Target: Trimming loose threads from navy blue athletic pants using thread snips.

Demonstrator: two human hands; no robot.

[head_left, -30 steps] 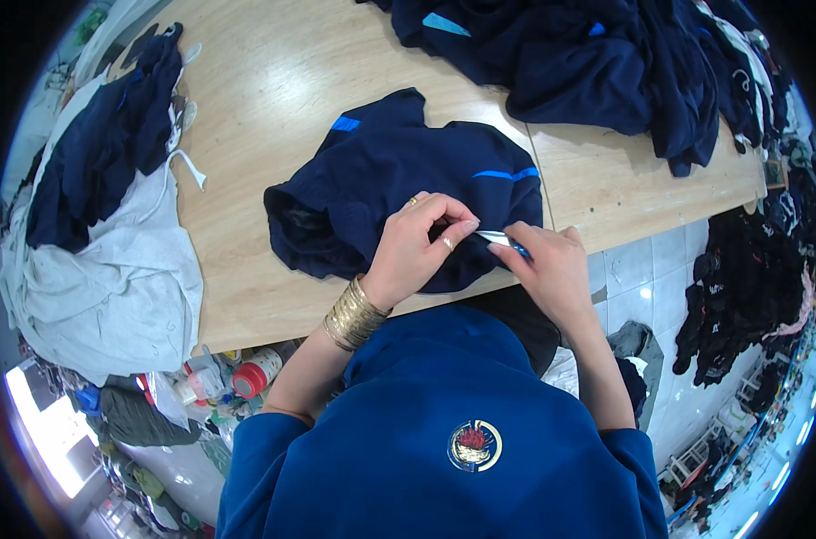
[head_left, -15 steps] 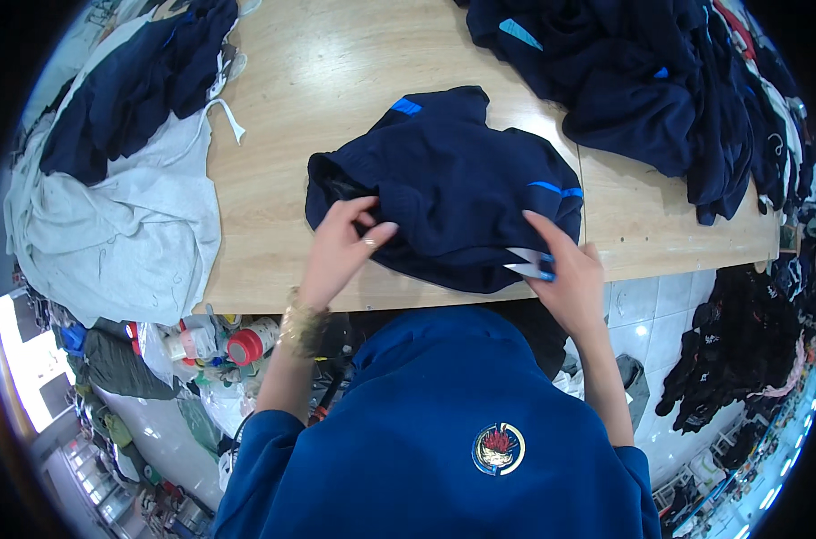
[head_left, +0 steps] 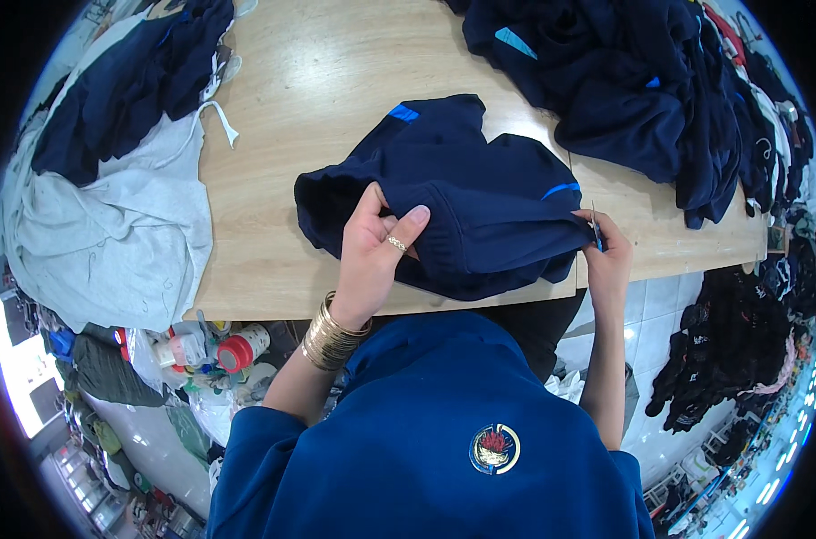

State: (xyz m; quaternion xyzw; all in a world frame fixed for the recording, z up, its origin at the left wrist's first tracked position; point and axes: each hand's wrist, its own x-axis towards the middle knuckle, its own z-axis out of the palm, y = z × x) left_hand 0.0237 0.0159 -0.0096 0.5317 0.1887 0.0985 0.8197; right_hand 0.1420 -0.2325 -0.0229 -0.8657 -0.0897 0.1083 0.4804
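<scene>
Since everything's coming off the head camera, here's how it looks from above: a navy garment [head_left: 507, 175] sits bunched on the pale wood table [head_left: 269, 189], right at the near edge in front of the wearer's blue shirt [head_left: 399, 422]. It's got one bright blue strip [head_left: 404, 113] up at the far left and another near its right side. Left hand [head_left: 376, 256] has the gathered, elastic-looking band pinched, thumb flat on top and the other fingers curled in, partly hidden by cloth. That hand wears a ring [head_left: 396, 243], plus a stack of gold bangles [head_left: 327, 341] on the wrist. Right hand [head_left: 608, 251] is at the opposite end, fingers closed around some small blue-handled snips [head_left: 598, 235], fingertips right at the fabric edge; can't really tell if they're pinching the cloth too. The stretch between the hands is pulled fairly straight. Off to the left there's a light grey garment [head_left: 111, 247] with navy cloth [head_left: 134, 94] lying over it, and a big navy clothing pile [head_left: 624, 117] takes up the far right. Below the table, a red-lidded container [head_left: 236, 354] is on the left, and a heap of black clothes [head_left: 722, 346] is on the right.
</scene>
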